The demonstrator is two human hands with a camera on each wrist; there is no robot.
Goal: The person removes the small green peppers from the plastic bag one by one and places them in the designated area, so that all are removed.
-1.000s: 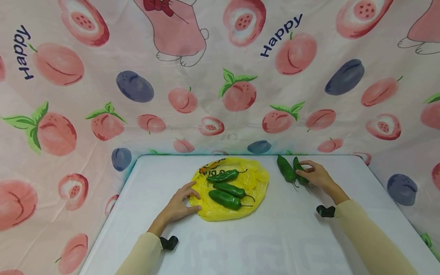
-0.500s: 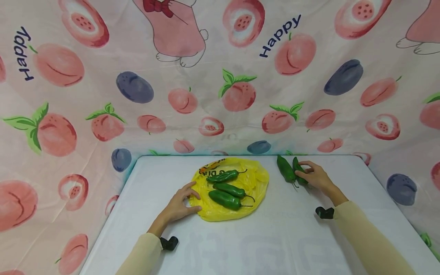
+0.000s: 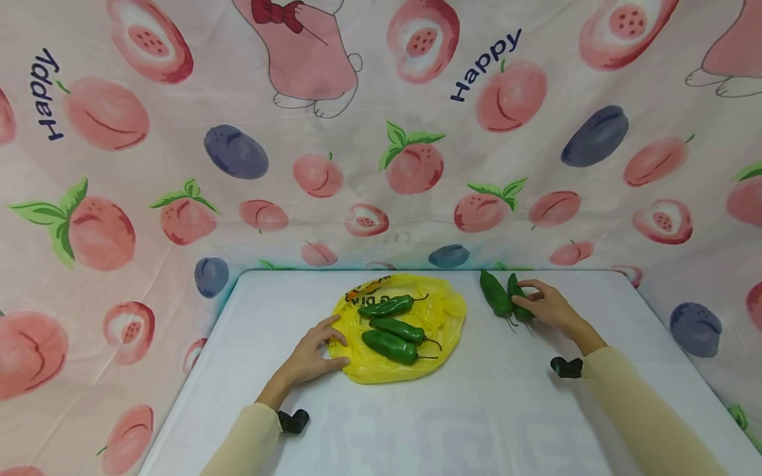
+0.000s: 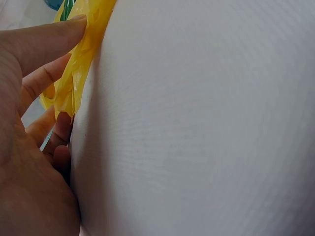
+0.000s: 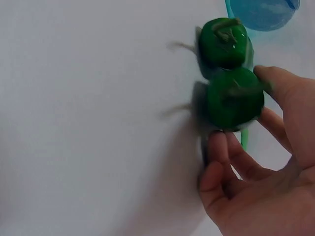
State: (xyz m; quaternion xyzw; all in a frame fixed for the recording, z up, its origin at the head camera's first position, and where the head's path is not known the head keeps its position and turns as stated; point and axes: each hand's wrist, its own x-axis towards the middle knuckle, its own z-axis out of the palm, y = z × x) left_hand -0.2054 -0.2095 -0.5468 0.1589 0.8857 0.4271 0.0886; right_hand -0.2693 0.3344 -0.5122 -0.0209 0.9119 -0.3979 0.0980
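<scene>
Three green chili peppers, the frontmost pepper (image 3: 389, 347) the thickest, lie on a flattened yellow plastic bag (image 3: 372, 373) with dark print. My left hand (image 3: 309, 350) touches the bag's left edge, fingers spread and loosely bent; the left wrist view shows its thumb (image 4: 64, 37) against the yellow plastic. Right of the bag, near the table's back edge, two more green peppers lie side by side. My right hand (image 3: 550, 307) holds the right-hand pepper (image 5: 234, 101) between thumb and fingers. Its neighbour, the other pepper (image 3: 495, 294), lies close along its left side, stem toward me.
The white table (image 3: 417, 430) has its back edge just behind the peppers. A fruit-printed cloth (image 3: 357, 178) rises behind it and along both sides. Black wrist cameras, such as the left one (image 3: 294, 422), stick out inward from both wrists.
The stem end of the pepper in my right hand has shifted slightly left, closer to its neighbour. My left hand and the bag have stayed still.
</scene>
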